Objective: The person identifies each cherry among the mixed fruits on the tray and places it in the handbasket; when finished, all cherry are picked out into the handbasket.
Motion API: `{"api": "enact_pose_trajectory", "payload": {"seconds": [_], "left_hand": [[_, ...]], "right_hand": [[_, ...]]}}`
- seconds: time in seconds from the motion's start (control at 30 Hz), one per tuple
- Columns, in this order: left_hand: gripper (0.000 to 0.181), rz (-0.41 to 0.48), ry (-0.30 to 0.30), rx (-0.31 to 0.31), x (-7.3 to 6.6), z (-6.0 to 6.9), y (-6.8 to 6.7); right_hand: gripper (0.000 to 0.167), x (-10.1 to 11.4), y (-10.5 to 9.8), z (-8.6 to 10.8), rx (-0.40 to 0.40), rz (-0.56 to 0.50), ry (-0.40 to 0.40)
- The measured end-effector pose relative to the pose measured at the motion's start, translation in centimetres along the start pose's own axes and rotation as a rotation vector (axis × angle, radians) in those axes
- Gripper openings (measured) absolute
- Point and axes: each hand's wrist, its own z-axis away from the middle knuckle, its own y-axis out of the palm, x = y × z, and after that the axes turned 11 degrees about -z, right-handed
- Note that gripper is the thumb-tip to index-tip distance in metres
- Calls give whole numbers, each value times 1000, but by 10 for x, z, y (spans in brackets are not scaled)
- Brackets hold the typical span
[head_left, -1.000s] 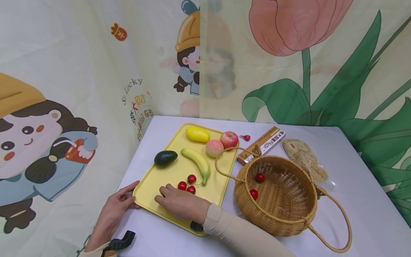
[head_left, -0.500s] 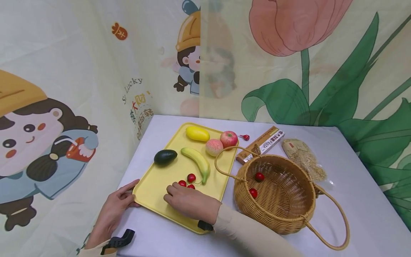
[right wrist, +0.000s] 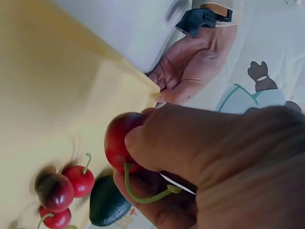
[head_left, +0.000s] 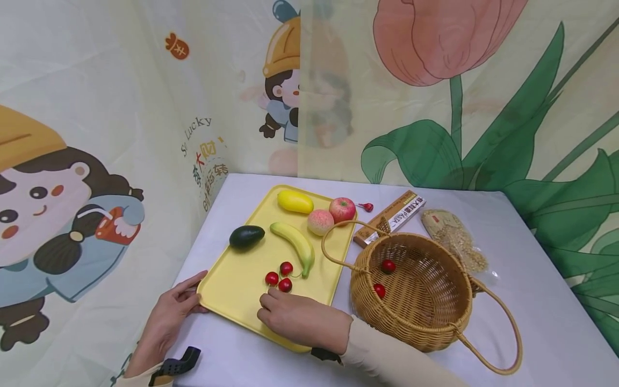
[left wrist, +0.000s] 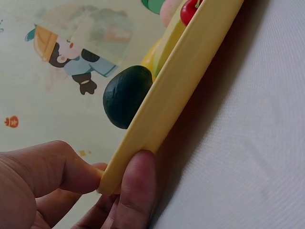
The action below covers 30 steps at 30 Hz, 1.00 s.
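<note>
- red plastic-looking cherry [right wrist: 116, 140] is in the right hand [head_left: 302, 320], above the near part of the yellow tray [head_left: 227, 274]; head view hides it, right wrist view shows it fine, curved green stem and all
- three more cherries [head_left: 285, 285] lie on the tray just beyond the right hand's fingertips, well apart from the left hand [head_left: 171, 312]
- right hand is closed into a pinch, thumb on one side of the cherry and fingers curled in on the other
- left hand is also pinching: thumb and fingers on the tray's near left corner, gap only as wide as the rim
- avocado [head_left: 247, 237], banana [head_left: 296, 246], mango [head_left: 295, 201], peach [head_left: 321, 222] and apple [head_left: 342, 209] share the tray, peach and apple side by side
- wicker basket [head_left: 377, 322] sits right of the tray with two cherries [head_left: 388, 266] visible inside
- readable stuff: "pasta" plus chinese characters on the brown and white box [head_left: 391, 217] behind the basket, and "so lucky" over more chinese characters on the printed backdrop [head_left: 266, 161]
- label on the clear bag [head_left: 452, 239] beside the basket is too small to read
</note>
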Motion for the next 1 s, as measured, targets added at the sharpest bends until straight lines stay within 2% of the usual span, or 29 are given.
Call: {"api": "enact_pose_trajectory", "payload": {"seconds": [0.33,0.57,0.8,1.0], "left_hand": [[59,-26,30,-6,3,2,-2],[58,-30,25,-5,2,2,-1],[59,-22,25,-7,3,2,2],[59,-43,33,-9,3,4,-1]], "right_hand": [[11,0,-9,22,29,-8,-52],[10,-2,-21,38,64,-9,-86],[9,-10,-33,55,99,-38,-71],[11,-9,-35,69,100,-51,-64]]}}
